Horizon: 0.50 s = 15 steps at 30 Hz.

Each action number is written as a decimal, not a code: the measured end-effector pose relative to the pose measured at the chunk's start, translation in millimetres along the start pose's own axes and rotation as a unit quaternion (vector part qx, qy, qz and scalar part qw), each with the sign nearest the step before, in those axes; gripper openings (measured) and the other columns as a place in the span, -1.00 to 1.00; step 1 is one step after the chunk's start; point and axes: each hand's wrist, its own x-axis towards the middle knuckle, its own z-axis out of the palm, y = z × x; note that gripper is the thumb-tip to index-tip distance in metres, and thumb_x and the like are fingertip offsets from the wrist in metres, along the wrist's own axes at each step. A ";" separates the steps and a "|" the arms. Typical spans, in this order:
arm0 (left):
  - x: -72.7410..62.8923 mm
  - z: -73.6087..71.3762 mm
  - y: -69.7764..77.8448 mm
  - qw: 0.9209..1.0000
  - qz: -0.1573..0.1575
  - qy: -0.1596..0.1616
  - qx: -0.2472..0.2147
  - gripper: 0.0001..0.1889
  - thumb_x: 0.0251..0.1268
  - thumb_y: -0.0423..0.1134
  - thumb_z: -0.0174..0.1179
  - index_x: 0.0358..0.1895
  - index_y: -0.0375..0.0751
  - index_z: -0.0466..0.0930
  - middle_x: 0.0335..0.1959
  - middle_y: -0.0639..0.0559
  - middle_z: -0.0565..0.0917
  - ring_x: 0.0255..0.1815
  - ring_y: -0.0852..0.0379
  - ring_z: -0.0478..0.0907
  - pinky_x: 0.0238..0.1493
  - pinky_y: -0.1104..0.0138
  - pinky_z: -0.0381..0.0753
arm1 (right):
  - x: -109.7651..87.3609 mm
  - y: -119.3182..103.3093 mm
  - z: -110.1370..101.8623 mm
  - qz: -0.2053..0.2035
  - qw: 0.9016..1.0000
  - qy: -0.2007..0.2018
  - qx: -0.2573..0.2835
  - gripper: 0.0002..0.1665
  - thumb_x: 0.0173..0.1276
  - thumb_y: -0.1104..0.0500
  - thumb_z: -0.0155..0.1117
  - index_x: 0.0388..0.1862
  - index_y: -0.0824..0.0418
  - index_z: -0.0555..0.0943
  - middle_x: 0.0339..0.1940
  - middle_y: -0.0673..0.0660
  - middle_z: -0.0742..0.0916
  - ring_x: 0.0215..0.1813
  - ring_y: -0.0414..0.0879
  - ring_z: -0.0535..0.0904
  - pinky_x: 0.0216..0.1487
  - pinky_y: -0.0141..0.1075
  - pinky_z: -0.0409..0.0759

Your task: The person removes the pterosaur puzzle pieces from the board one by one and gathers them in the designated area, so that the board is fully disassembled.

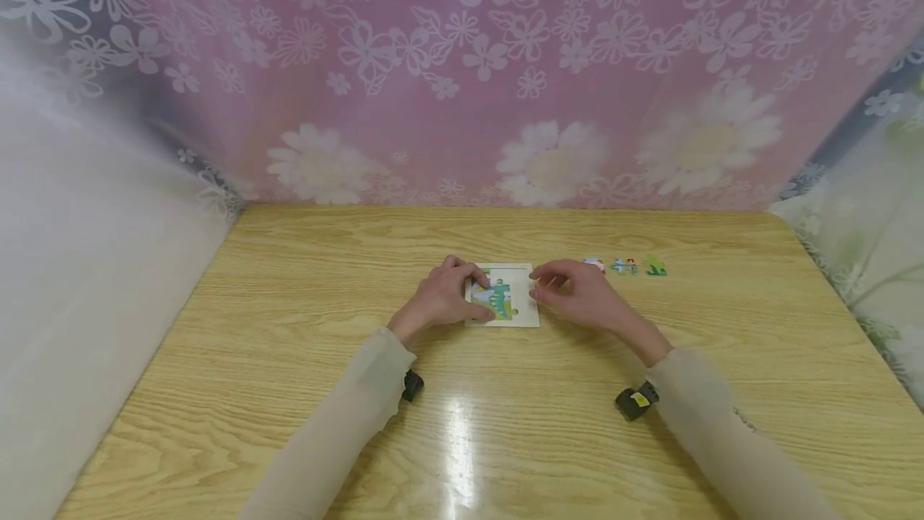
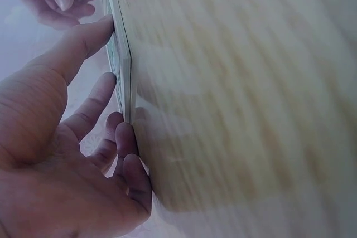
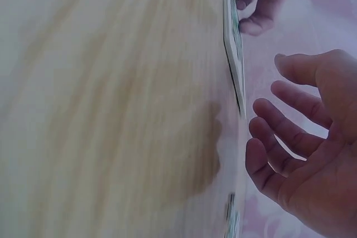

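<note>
A small white-framed jigsaw board [image 1: 527, 313] lies flat on the table. Joined pieces with a green dinosaur [image 1: 500, 302] fill its left part, and its right part is bare white. My left hand [image 1: 443, 294] rests at the board's left side. In the left wrist view, the thumb and index fingertip of that left hand [image 2: 50, 193] touch the top while other fingers lie by the edge. My right hand [image 1: 585, 293] hovers at the board's right edge. Nothing shows between the loosely bent fingers of the right hand [image 3: 318, 188] in the right wrist view.
Three loose jigsaw pieces lie in a row behind the right hand: a partly hidden red-and-white piece [image 1: 595, 263], a blue-and-red piece [image 1: 624, 266] and a green piece [image 1: 656, 266]. The wooden table [image 1: 325, 279] meets a pink flowered curtain [image 1: 433, 143] at its far edge.
</note>
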 end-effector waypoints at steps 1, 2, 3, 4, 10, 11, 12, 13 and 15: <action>0.2 0.0 -0.3 1.000 -0.002 0.001 0.000 -0.60 0.15 0.04 0.50 0.02 0.08 0.63 0.23 0.00 0.44 0.17 -0.10 0.37 0.19 0.00 0.35 | 2.0 -1.9 1.9 0.000 1.000 -0.003 0.001 -0.71 0.41 0.11 0.38 0.05 0.18 0.73 -0.12 0.10 0.80 -0.09 -0.04 0.68 -0.05 -0.14 0.60; 0.2 -0.1 -0.4 1.000 -0.003 0.001 -0.001 -0.60 0.15 0.04 0.50 0.02 0.09 0.63 0.23 0.00 0.43 0.18 -0.11 0.37 0.20 -0.01 0.35 | 4.0 -3.8 3.5 0.000 1.000 -0.006 0.001 -0.71 0.41 0.10 0.38 0.05 0.17 0.73 -0.12 0.10 0.79 -0.08 -0.03 0.68 -0.05 -0.13 0.60; 0.2 -0.2 -0.3 1.000 -0.004 0.001 -0.001 -0.60 0.15 0.04 0.50 0.01 0.09 0.63 0.23 0.00 0.43 0.18 -0.11 0.37 0.20 -0.01 0.35 | 6.0 -5.7 5.0 -0.003 1.000 -0.008 -0.001 -0.71 0.41 0.10 0.38 0.05 0.17 0.72 -0.12 0.11 0.79 -0.07 -0.02 0.68 -0.04 -0.11 0.60; 0.1 -0.3 -0.3 1.000 -0.005 0.001 -0.001 -0.60 0.14 0.04 0.51 0.01 0.09 0.63 0.23 0.00 0.43 0.18 -0.11 0.37 0.20 -0.02 0.35 | 8.1 -7.2 6.6 -0.005 1.000 -0.010 -0.004 -0.71 0.41 0.09 0.38 0.04 0.17 0.72 -0.11 0.11 0.79 -0.07 -0.01 0.68 -0.03 -0.09 0.60; 0.6 -0.2 0.7 1.000 -0.001 -0.002 0.004 -0.58 0.15 0.05 0.50 0.04 0.08 0.62 0.23 -0.01 0.44 0.17 -0.10 0.38 0.17 0.01 0.37 | 17.7 -10.7 15.8 -0.021 0.999 -0.030 -0.025 -0.67 0.39 0.08 0.42 0.04 0.21 0.73 -0.10 0.17 0.77 -0.07 0.02 0.65 -0.01 -0.04 0.61; 0.8 -0.1 0.6 1.000 0.000 -0.002 0.005 -0.58 0.15 0.05 0.50 0.04 0.08 0.62 0.23 -0.01 0.43 0.16 -0.10 0.38 0.16 0.01 0.37 | 18.9 -10.9 16.9 -0.024 0.999 -0.033 -0.029 -0.67 0.38 0.07 0.42 0.03 0.22 0.73 -0.10 0.18 0.76 -0.08 0.02 0.65 -0.03 -0.05 0.61; 1.1 -0.1 0.5 1.000 0.000 -0.002 0.006 -0.58 0.15 0.05 0.50 0.04 0.08 0.62 0.22 -0.01 0.43 0.16 -0.10 0.39 0.15 0.02 0.37 | 20.0 -11.2 17.8 -0.028 0.999 -0.034 -0.032 -0.66 0.37 0.07 0.43 0.03 0.23 0.74 -0.11 0.19 0.76 -0.09 0.02 0.64 -0.05 -0.06 0.60; 1.5 0.1 0.1 1.000 0.001 -0.002 0.007 -0.58 0.15 0.05 0.50 0.04 0.08 0.62 0.22 -0.01 0.43 0.16 -0.10 0.39 0.15 0.02 0.37 | 20.9 -11.5 18.5 -0.031 0.998 -0.035 -0.036 -0.67 0.36 0.07 0.43 0.02 0.23 0.74 -0.13 0.19 0.75 -0.11 0.02 0.64 -0.08 -0.07 0.59; 1.9 0.3 -0.8 1.000 0.001 -0.001 0.008 -0.59 0.15 0.06 0.49 0.03 0.09 0.62 0.21 0.00 0.44 0.15 -0.09 0.39 0.13 0.03 0.37 | 23.1 -11.7 20.2 -0.042 0.997 -0.036 -0.047 -0.68 0.35 0.08 0.44 -0.01 0.23 0.75 -0.16 0.20 0.75 -0.14 0.01 0.62 -0.12 -0.10 0.58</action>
